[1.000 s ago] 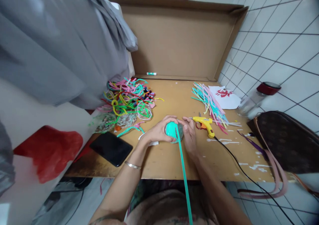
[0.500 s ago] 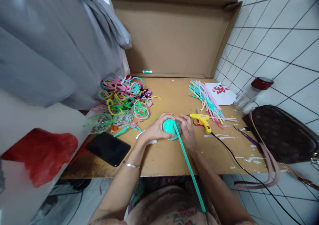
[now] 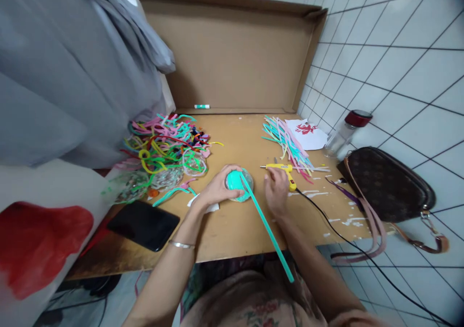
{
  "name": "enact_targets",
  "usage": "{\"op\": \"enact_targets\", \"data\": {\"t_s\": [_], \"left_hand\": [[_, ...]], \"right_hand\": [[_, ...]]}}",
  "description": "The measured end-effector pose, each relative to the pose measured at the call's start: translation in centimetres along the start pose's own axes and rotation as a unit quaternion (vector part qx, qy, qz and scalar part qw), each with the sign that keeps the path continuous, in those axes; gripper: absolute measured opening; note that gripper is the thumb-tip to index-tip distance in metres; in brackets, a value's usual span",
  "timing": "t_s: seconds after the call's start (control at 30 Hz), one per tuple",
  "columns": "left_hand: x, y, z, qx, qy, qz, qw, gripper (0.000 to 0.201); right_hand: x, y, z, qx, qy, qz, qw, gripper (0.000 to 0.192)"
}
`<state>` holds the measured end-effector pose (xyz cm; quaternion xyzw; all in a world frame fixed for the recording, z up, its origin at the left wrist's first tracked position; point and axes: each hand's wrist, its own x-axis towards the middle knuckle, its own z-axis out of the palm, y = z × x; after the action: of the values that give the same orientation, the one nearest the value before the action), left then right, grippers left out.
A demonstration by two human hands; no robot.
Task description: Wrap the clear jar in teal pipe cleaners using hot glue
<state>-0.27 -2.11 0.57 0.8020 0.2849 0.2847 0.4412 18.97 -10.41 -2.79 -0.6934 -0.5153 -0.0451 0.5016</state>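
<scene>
My left hand [image 3: 221, 188] is wrapped round a small round clear object [image 3: 247, 176], its face partly covered by a coil of teal pipe cleaner [image 3: 234, 179]. From it a long straight teal tail [image 3: 268, 228] slants down past the table's front edge. My right hand [image 3: 277, 189] has its fingers curled over the body of a yellow hot glue gun [image 3: 292, 184], which lies on the table with its nozzle to the left. The trigger is hidden behind those fingers. Under my left wrist shows a scrap of white paper [image 3: 213, 207].
At left lie a heap of tangled pipe cleaners [image 3: 159, 146] and a black phone [image 3: 144, 225]. Straight pipe cleaners [image 3: 286, 143], a clear bottle [image 3: 340, 136] and a brown bag [image 3: 386, 184] are at right. The gun's cord [image 3: 326, 216] trails off right. Cardboard [image 3: 232, 56] stands behind.
My right hand has left the round object and moved right onto the glue gun. The left hand keeps its hold. The whole view has shifted a little.
</scene>
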Motion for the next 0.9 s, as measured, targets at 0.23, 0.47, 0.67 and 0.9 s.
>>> {"op": "enact_targets", "data": {"t_s": [0.23, 0.47, 0.67, 0.9], "left_hand": [[0.1, 0.5, 0.2, 0.005, 0.018, -0.019, 1.0, 0.063], [0.1, 0.6, 0.2, 0.001, 0.027, -0.026, 0.999, 0.064], [0.3, 0.3, 0.5, -0.019, 0.041, -0.028, 0.999, 0.066], [0.5, -0.3, 0.4, -0.067, 0.052, -0.042, 0.995, 0.065]], "right_hand": [[2.8, 2.3, -2.9, -0.349, -0.087, 0.113, 0.926, 0.056], [4.2, 2.6, -3.1, -0.288, -0.153, 0.25, 0.912, 0.055], [3.2, 3.1, -3.5, -0.245, -0.063, 0.229, 0.94, 0.044], [2.0, 1.3, -2.9, -0.204, 0.022, 0.185, 0.961, 0.048]]}}
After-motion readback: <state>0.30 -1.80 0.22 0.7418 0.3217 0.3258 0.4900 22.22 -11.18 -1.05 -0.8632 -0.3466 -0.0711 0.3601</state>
